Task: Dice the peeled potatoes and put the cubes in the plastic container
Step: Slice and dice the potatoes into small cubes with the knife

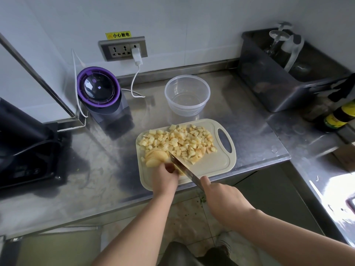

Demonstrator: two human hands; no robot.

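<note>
Head view shows me well into the dicing. My left hand (165, 174) is curled down on the last piece of potato (155, 158), fingers closed over its near end, with a fan of cut slices leaning away from them toward the far left of the cutting board (215, 166). My right hand (221, 196) has a closed grip around the handle of the knife (184, 167); the blade runs diagonally up and left, its tip just beside the slices and its flat close against my left knuckles.

A broad heap of potato cubes (180, 141) covers the far half of the board, spreading toward the handle cut-out on the right. The plastic container (187, 95) stands on the steel bench (107, 181) just beyond the board's far edge, and it looks empty, so none of the cubes have gone in.

I judge the step in hand to be slicing this last piece, with stacking, cutting into sticks and cross-cutting to follow. The next stroke calls for the left fingertips tucked back behind the knuckles, since the blade sits very near them, and for a steady downward cut that keeps the slices from sliding. After that the cubes want gathering and lifting or scraping into the container, which is near enough that the board could simply be tipped over its rim.
</note>
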